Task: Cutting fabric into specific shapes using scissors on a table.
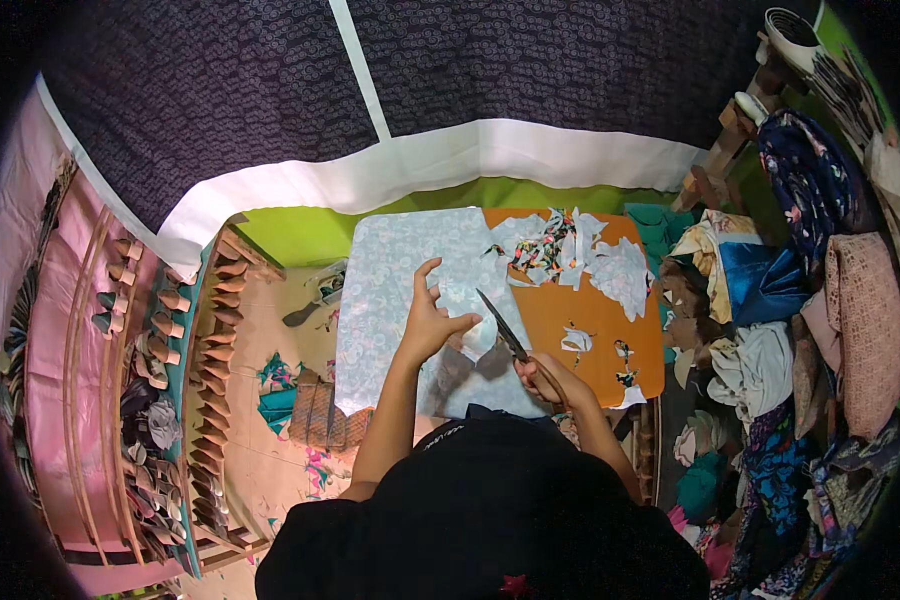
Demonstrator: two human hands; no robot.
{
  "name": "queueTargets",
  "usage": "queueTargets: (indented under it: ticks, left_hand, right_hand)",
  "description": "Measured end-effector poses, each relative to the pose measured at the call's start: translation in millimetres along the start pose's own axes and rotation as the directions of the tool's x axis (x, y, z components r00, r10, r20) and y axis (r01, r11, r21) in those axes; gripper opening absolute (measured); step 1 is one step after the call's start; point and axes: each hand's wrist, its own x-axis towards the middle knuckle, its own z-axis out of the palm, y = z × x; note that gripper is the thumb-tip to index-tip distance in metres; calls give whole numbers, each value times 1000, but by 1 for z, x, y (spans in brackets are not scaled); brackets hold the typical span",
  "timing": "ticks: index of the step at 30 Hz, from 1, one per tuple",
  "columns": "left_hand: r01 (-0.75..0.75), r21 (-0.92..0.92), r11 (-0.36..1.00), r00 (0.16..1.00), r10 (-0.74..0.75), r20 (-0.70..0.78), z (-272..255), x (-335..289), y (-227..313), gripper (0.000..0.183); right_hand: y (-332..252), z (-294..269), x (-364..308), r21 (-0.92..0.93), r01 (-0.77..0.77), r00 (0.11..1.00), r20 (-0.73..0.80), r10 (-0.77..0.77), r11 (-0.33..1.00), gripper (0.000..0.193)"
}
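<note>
1. Nearest, the right hand (548, 378) is closed around the scissors (503, 328), whose blades are parted over the pale patterned cloth (400, 270).
2. Just beyond, the left hand (432, 318) presses the cloth flat, its fingers spread and holding nothing.
3. Probably best: keep the cloth taut and take short snips.
4. Farther off, ragged scraps (570, 245) lie on the smooth orange board (595, 320).

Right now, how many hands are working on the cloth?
2. The left hand presses on the pale blue patterned fabric, fingers spread. The right hand holds scissors, blades pointing toward the left hand. No other hands show.
</note>
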Motion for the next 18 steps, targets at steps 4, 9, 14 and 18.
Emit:
queueTargets:
  ticks: [4, 9, 14, 18]
  left_hand:
    - [16, 0, 1000, 1000, -16, 23, 2, -2, 8, 87]
    - [12, 134, 991, 998, -19, 56, 0, -3, 9, 83]
    - [-45, 52, 998, 999, 43, 33, 2, -4, 2, 83]
    - [-40, 12, 999, 999, 40, 30, 5, -4, 8, 84]
  right_hand:
    - [-6, 5, -9, 153, 7, 999, -49, 0, 988, 66]
    - [13, -10, -2, 358, -131, 987, 131, 89, 925, 61]
    - [8, -10, -7, 306, -134, 989, 105, 106, 942, 58]
    - [10, -6, -7, 264, -170, 984, 102, 147, 949, 60]
